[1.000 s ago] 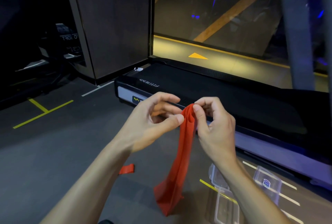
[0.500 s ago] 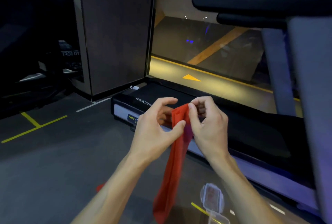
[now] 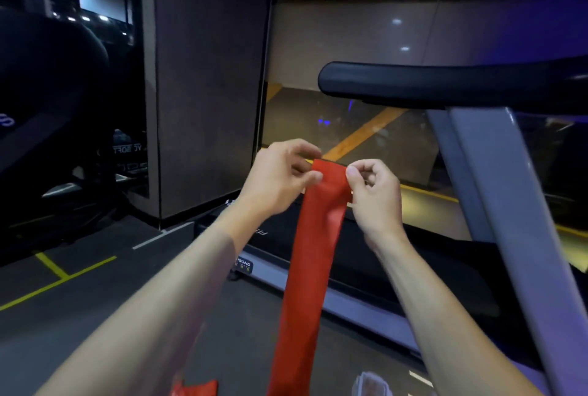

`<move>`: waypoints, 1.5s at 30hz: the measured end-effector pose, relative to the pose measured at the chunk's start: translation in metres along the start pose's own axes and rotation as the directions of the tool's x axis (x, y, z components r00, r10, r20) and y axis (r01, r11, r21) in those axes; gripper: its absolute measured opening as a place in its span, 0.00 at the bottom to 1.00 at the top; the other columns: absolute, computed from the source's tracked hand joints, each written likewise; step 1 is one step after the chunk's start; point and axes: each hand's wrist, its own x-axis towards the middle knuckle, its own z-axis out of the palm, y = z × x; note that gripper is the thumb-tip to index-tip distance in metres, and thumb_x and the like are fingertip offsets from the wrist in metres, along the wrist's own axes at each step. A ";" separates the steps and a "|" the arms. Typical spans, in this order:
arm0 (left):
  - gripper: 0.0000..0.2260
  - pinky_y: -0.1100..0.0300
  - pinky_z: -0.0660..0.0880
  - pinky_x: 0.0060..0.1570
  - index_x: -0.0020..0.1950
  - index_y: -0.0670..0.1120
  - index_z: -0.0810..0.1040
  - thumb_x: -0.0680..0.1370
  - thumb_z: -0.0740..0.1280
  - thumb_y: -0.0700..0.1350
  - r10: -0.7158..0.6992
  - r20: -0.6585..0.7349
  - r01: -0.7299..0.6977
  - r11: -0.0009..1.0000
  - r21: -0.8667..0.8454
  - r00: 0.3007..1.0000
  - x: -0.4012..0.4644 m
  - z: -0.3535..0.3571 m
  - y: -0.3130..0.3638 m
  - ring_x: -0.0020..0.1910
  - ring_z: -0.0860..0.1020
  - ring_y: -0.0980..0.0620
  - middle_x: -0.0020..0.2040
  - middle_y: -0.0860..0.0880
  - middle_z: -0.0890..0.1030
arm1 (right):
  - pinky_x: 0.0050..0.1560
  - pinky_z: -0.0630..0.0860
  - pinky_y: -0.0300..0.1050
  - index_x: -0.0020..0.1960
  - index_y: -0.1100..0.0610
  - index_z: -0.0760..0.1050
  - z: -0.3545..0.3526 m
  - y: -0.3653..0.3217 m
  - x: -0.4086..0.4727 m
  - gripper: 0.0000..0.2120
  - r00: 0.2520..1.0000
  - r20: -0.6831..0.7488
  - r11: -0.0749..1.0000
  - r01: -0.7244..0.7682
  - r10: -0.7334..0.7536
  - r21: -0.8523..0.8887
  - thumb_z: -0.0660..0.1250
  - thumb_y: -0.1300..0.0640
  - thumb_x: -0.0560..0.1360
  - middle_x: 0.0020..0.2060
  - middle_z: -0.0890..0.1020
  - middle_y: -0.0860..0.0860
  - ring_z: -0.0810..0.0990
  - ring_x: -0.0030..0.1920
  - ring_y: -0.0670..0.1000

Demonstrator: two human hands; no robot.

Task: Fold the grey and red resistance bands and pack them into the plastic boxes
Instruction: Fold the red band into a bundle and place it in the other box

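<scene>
We hold the red band [image 3: 313, 255] up in front of us by its top edge, our left hand [image 3: 280, 177] pinching the left corner between thumb and fingers and our right hand [image 3: 374, 192] pinching the right corner the same way, the other fingers of both curled in. The top edge is spread flat between the two pinches, and the band hangs straight down from there, passing out of view at the bottom.

As far as we can judge, the task is at an early stage for this band: it hangs at full length with no cross fold in it yet, so folding and packing both remain. At the bottom edge, on the floor [image 3: 95, 316], a smaller red piece [image 3: 199, 388] lies to the left (whether it is another band, folded or not, we cannot tell), and a clear plastic box [image 3: 372, 384] shows just right of the hanging band, only partly in view. No grey band is visible, so we cannot say whether it is done.

The band looks thin, limp and smooth, a uniform bright red with a slight sheen, and a soft lengthwise crease runs down its upper part. It narrows a little below our hands, then drapes evenly. Behind it stands a treadmill [image 3: 413, 268].
</scene>
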 end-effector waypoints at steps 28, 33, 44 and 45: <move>0.06 0.46 0.82 0.54 0.53 0.50 0.84 0.77 0.75 0.44 -0.059 -0.125 0.025 0.966 -0.257 0.990 -0.038 0.005 0.023 0.42 0.86 0.51 0.39 0.50 0.86 | 0.30 0.68 0.43 0.48 0.56 0.75 -0.018 -0.032 -0.015 0.07 0.999 0.045 1.000 -0.008 0.008 -0.017 0.64 0.55 0.83 0.30 0.79 0.50 0.71 0.29 0.48; 0.04 0.55 0.83 0.48 0.50 0.49 0.85 0.77 0.75 0.41 -0.010 -0.204 -0.016 0.992 -0.125 0.979 -0.035 0.007 0.025 0.40 0.84 0.59 0.39 0.55 0.86 | 0.31 0.68 0.42 0.48 0.56 0.75 -0.017 -0.032 -0.014 0.07 0.999 0.041 0.999 -0.009 0.010 -0.034 0.64 0.55 0.83 0.30 0.79 0.50 0.70 0.29 0.47; 0.16 0.62 0.81 0.44 0.62 0.49 0.78 0.76 0.76 0.45 -0.181 -0.087 0.154 0.956 -0.248 0.980 -0.050 0.021 0.025 0.42 0.85 0.58 0.44 0.53 0.87 | 0.36 0.74 0.40 0.47 0.54 0.76 -0.009 -0.029 -0.015 0.05 0.999 -0.013 0.996 -0.032 0.031 -0.080 0.65 0.56 0.82 0.38 0.85 0.49 0.79 0.35 0.45; 0.14 0.60 0.81 0.46 0.60 0.48 0.80 0.76 0.76 0.45 -0.206 -0.065 0.180 0.943 -0.280 0.976 -0.050 0.020 0.022 0.43 0.86 0.56 0.44 0.53 0.87 | 0.37 0.74 0.40 0.48 0.54 0.76 -0.009 -0.028 -0.016 0.05 0.999 -0.010 0.996 -0.038 0.037 -0.082 0.65 0.55 0.82 0.38 0.85 0.49 0.79 0.35 0.45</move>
